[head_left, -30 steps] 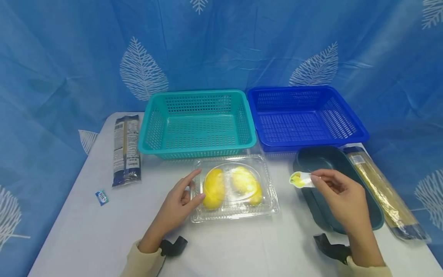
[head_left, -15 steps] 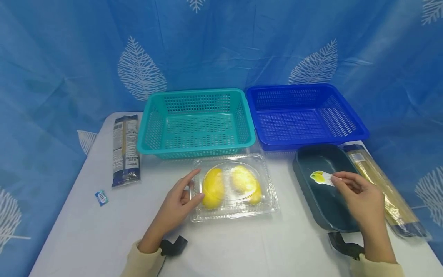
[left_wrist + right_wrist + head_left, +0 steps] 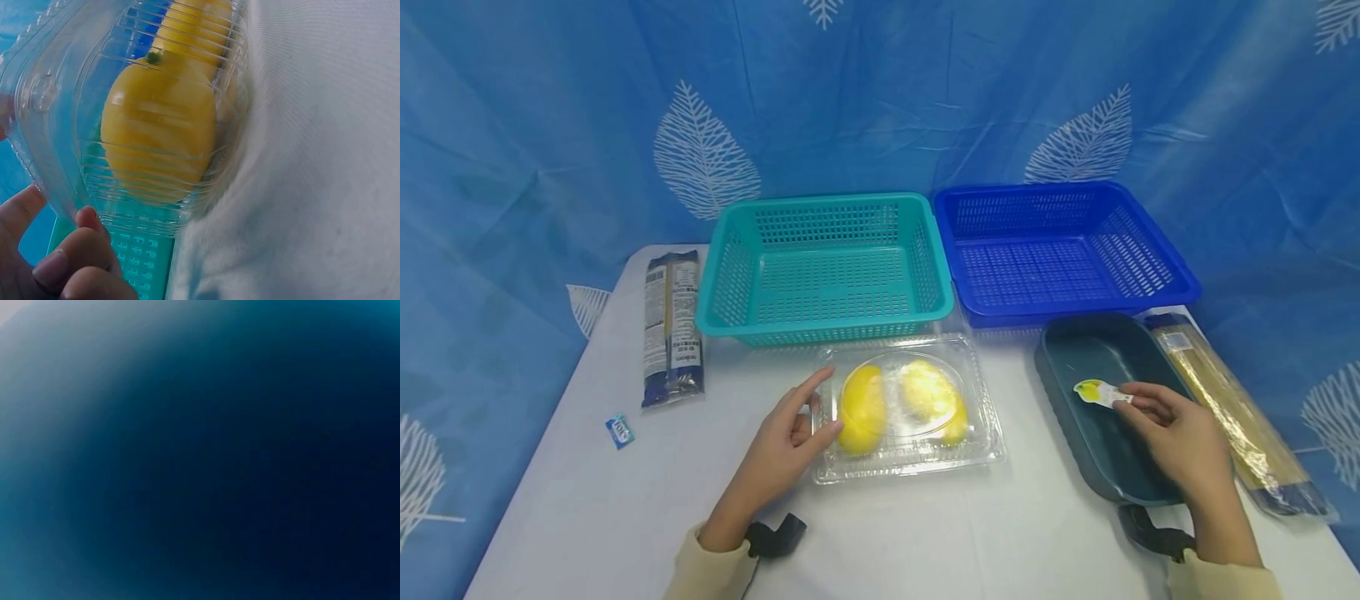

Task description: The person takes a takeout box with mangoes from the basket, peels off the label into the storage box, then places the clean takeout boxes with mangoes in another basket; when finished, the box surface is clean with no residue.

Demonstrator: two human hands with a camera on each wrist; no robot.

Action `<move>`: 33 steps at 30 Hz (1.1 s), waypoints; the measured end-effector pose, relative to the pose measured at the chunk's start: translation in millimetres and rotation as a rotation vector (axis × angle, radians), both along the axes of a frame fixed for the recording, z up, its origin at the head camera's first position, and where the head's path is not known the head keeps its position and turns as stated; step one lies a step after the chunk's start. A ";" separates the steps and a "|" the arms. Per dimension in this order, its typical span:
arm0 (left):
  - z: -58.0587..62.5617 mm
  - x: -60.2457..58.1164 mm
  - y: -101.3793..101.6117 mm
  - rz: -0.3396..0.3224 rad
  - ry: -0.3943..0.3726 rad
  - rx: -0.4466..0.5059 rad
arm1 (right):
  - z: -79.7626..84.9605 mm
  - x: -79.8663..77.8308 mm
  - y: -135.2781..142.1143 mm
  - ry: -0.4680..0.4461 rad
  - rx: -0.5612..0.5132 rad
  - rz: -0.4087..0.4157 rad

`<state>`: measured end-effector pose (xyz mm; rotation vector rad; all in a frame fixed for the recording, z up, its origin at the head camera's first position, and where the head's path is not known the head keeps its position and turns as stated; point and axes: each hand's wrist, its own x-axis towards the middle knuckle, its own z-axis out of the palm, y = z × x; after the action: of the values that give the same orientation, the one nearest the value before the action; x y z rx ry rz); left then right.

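Observation:
A clear plastic clamshell box (image 3: 898, 467) with yellow fruits (image 3: 862, 410) inside lies closed in the middle of the table. My left hand (image 3: 786, 437) holds its left edge, thumb and forefinger on the lid. In the left wrist view, curled fingers (image 3: 87, 250) meet the box's rim beside a yellow fruit (image 3: 156, 131) with a green stem end. My right hand (image 3: 1180, 437) pinches a small sticker (image 3: 1101, 392) showing a yellow fruit on white paper. Sticker and hand are over the dark green tub (image 3: 1093, 467). The right wrist view is dark and blurred.
A teal basket (image 3: 827, 327) and a blue basket (image 3: 1075, 307) stand along the back. Long dried-noodle-like packs lie at the left (image 3: 672, 329) and right (image 3: 1240, 417) edges. A small blue packet (image 3: 621, 431) rests at the left.
My right hand has moved right with the sticker, from beside the tub to above it, then slightly lower. The left hand and the clamshell box have stayed in place.

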<state>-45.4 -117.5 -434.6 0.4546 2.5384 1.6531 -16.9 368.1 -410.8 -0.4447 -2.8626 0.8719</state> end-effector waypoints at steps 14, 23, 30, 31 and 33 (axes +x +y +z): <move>-1.2 0.7 0.7 0.002 -0.006 0.010 | -1.7 -1.9 -1.0 -0.155 0.207 0.202; 0.1 -0.2 0.6 -0.002 -0.009 -0.002 | 5.6 2.6 -4.8 -0.142 0.213 0.255; 0.2 0.2 -0.7 0.004 -0.011 -0.003 | 34.8 0.9 -5.2 -0.018 0.194 0.305; 0.0 0.2 -0.6 0.003 -0.011 -0.001 | 40.5 -0.9 -3.8 -0.009 0.195 0.300; -0.2 0.0 -0.5 0.003 -0.012 -0.001 | 51.6 -6.3 -1.2 0.012 0.195 0.271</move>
<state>-45.4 -118.0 -434.8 0.4395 2.5329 1.6499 -23.2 366.9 -359.2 -0.0308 -3.0026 0.6161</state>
